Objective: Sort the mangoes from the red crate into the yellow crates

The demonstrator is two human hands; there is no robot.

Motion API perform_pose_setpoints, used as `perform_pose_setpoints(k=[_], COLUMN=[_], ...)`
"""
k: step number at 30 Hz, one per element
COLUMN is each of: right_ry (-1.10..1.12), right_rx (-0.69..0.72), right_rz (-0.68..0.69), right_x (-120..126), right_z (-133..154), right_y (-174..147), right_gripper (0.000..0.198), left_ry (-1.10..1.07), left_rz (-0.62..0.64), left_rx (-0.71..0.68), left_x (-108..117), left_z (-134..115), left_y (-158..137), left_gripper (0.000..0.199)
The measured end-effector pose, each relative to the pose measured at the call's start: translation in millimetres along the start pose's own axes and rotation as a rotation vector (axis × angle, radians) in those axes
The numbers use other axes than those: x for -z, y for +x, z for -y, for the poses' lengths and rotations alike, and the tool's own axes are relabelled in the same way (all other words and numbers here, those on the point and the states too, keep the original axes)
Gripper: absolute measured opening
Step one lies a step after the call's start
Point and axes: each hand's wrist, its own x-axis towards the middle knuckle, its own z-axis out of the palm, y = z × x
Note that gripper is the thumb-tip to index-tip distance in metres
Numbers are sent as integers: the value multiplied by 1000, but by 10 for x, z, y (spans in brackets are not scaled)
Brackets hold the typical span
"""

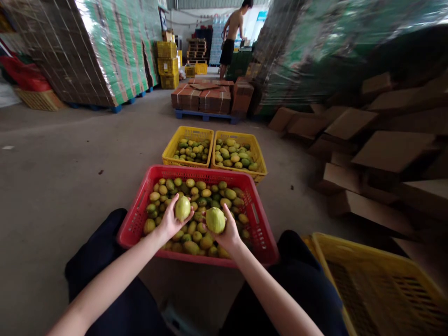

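Note:
My left hand point(172, 221) holds an oval, smooth, pale yellow-green fruit point(182, 208) between thumb and fingers. In my right hand point(227, 232) is a rounder, yellow-green fruit point(215, 220) with faint ridges. Both fruits are held up, side by side and apart, over a red plastic crate point(261, 233). That crate stands between my knees and contains many loose green and yellow fruits point(192, 247) of similar shape. My hands and forearms hide part of the pile. The exact kind of fruit is hard to tell.
Two yellow crates point(169, 154) point(261, 161) of sorted-looking fruit stand beyond the red one. Another yellow crate point(350, 247) is at my right. Cardboard boxes point(392, 149) lie heaped on the right. Farther off are a blue pallet point(206, 115) with cartons, wrapped stacks point(115, 51) and a person point(233, 32).

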Motion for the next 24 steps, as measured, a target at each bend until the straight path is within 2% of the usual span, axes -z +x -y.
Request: perform_pose_setpoints(k=[2, 5, 9, 13, 19, 24], right_ry=[3, 40, 99, 128, 212, 247], right_rx=[43, 81, 108, 136, 245, 265], right_rz=[-50, -68, 55, 161, 78, 34], right_x=[-18, -14, 5, 8, 36, 46], right_z=[5, 20, 57, 100, 134, 131], right_y=[-26, -54, -63, -29, 42, 53], right_gripper=[27, 19, 30, 37, 31, 23], left_ry=[10, 53, 154, 104, -176, -247], left_rz=[-37, -38, 102, 198, 81, 68], left_rx=[-5, 30, 18, 29, -87, -52], left_x=[-3, 16, 29, 5, -26, -23], left_z=[-11, -12, -23, -76, -52, 4], left_y=[2, 4, -45, -88, -91, -98], left_gripper=[24, 33, 34, 36, 35, 34])
